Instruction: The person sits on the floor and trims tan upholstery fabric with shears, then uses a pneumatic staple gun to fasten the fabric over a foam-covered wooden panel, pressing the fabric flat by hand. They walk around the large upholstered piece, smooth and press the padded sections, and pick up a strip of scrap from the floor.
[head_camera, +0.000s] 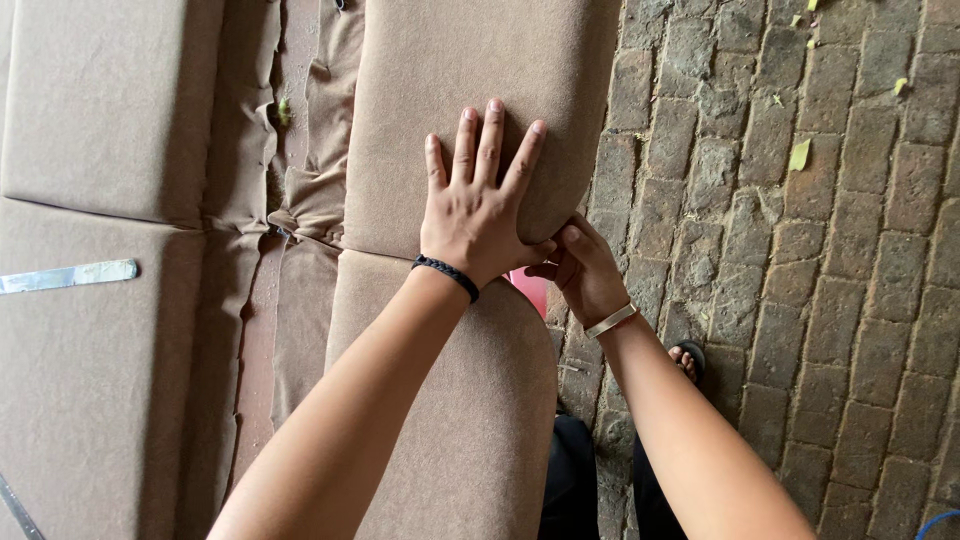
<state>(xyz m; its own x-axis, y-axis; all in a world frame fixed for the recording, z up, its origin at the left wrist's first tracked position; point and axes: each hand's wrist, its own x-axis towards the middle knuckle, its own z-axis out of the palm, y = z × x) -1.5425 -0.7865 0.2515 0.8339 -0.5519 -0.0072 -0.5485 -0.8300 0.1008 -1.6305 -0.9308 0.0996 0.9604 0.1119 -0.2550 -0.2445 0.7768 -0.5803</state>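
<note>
My left hand (478, 215) lies flat, fingers spread, on a brown upholstered cushion (450, 70), close to its rounded near corner. It wears a black woven wristband. My right hand (590, 275), with a pale bangle on the wrist, grips the cushion's right edge at that corner: the thumb is on top and the fingers curl underneath. A second brown cushion (450, 400) sits just below, under my left forearm. A small pink thing (530, 288) shows in the gap between the two cushions, beside my right hand.
More brown padded panels (100, 100) lie to the left, with loose, wrinkled fabric (310, 190) between them and the cushions. A silver strip (70, 276) rests on the left panel. Brick paving (820, 300) with scattered leaves fills the right side. My sandalled foot (688, 358) is there.
</note>
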